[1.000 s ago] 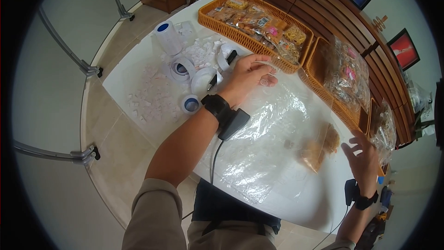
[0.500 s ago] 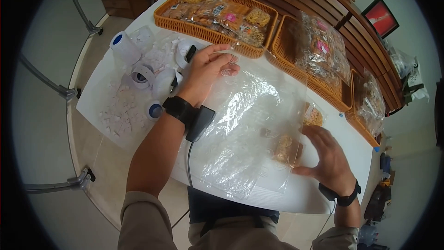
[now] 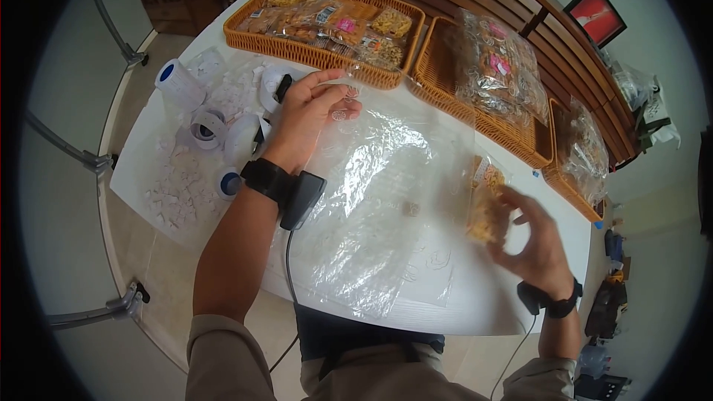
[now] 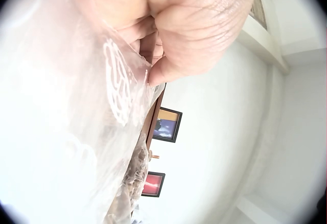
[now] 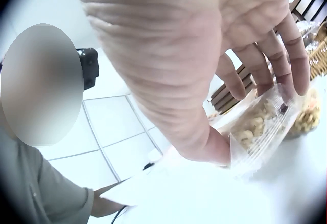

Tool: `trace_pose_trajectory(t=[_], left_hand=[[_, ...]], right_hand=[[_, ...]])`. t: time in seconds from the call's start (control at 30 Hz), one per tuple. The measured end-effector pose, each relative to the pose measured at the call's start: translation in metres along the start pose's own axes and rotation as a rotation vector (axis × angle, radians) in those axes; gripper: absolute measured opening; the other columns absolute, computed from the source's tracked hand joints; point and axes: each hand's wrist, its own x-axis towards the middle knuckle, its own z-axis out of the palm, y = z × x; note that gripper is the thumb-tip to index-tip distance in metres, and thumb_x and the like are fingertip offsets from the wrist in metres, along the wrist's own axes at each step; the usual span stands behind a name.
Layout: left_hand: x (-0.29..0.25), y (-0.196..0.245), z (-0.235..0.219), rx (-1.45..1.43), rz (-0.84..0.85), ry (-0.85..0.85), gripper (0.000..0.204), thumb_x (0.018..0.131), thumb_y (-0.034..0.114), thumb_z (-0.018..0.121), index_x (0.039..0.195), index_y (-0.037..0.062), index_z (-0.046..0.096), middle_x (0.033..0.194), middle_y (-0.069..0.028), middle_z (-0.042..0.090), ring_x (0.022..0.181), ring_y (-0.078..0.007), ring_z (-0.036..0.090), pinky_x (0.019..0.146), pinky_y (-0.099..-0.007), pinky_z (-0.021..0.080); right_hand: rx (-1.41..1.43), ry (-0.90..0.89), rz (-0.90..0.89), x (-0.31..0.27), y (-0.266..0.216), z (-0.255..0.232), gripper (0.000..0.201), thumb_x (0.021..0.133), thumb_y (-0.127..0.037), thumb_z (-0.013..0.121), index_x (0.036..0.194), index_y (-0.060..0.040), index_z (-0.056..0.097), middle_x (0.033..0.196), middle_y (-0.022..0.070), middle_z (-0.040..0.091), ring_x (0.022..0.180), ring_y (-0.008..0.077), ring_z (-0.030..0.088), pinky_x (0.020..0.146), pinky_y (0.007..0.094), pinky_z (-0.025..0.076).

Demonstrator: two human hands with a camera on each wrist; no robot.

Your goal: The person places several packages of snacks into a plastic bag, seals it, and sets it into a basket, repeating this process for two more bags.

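My left hand pinches the top edge of a large clear plastic bag, which lies spread over the white table. In the left wrist view, the thumb presses the film against the fingers. At the bag's right side my right hand grips a small clear packet of yellowish snacks. From the right wrist, this packet shows upright and tilted between thumb and fingertips. Just behind it lies a second snack packet, near the fingertips.
Wicker baskets line the table's back edge: one with snack packets, another with large filled bags, a third at right. On the left are tape rolls, a white roll and many paper scraps.
My right hand has come in from the right and taken hold of the nearer snack packet, shifting it rightward. The left hand keeps its pinch on the bag. The head view has turned right.
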Motion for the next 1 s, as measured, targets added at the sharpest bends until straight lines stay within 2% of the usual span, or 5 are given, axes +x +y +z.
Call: trace_pose_trajectory(t=[0.07, 0.17, 0.43, 0.73, 1.0], left_hand=[[-0.001, 0.002, 0.001, 0.007, -0.003, 0.001, 0.038, 0.096, 0.007, 0.059, 0.131, -0.0045, 0.050, 0.105, -0.0162, 0.066, 0.090, -0.0231, 0.068, 0.086, -0.0356, 0.056], [0.000, 0.000, 0.000, 0.008, 0.001, 0.002, 0.038, 0.096, 0.007, 0.059, 0.131, -0.0045, 0.050, 0.105, -0.0160, 0.066, 0.091, -0.0232, 0.068, 0.087, -0.0360, 0.056], [0.000, 0.000, 0.000, 0.001, 0.000, 0.006, 0.037, 0.096, 0.007, 0.059, 0.130, -0.0044, 0.051, 0.105, -0.0164, 0.066, 0.091, -0.0227, 0.068, 0.087, -0.0359, 0.056], [0.001, 0.000, -0.001, 0.003, -0.003, 0.001, 0.039, 0.096, 0.008, 0.060, 0.131, -0.0046, 0.050, 0.104, -0.0159, 0.067, 0.091, -0.0222, 0.068, 0.086, -0.0358, 0.056], [0.000, 0.001, 0.000, -0.026, 0.000, -0.018, 0.039, 0.096, 0.007, 0.060, 0.131, -0.0063, 0.049, 0.103, -0.0169, 0.067, 0.091, -0.0226, 0.068, 0.087, -0.0360, 0.057]], right_hand=[[0.074, 0.105, 0.079, 0.005, 0.011, -0.005, 0.076, 0.067, -0.007, 0.080, 0.138, -0.0042, 0.052, 0.119, 0.0120, 0.065, 0.106, 0.0231, 0.063, 0.084, 0.0371, 0.053], [0.087, 0.226, 0.136, 0.017, 0.029, 0.000, 0.078, 0.070, -0.008, 0.081, 0.141, -0.0049, 0.049, 0.123, 0.0109, 0.062, 0.110, 0.0235, 0.061, 0.091, 0.0385, 0.052], [0.113, 0.092, 0.151, 0.043, 0.046, 0.018, 0.083, 0.070, -0.010, 0.082, 0.144, -0.0063, 0.045, 0.135, 0.0154, 0.051, 0.121, 0.0297, 0.054, 0.110, 0.0436, 0.042], [0.053, 0.045, 0.135, 0.044, 0.064, 0.024, 0.087, 0.070, -0.016, 0.086, 0.144, 0.0016, 0.042, 0.125, 0.0233, 0.062, 0.116, 0.0326, 0.063, 0.099, 0.0384, 0.051], [0.015, -0.001, 0.395, 0.012, 0.105, -0.001, 0.091, 0.064, -0.004, 0.085, 0.144, 0.0027, 0.042, 0.123, 0.0172, 0.063, 0.116, 0.0259, 0.063, 0.098, 0.0355, 0.051]])
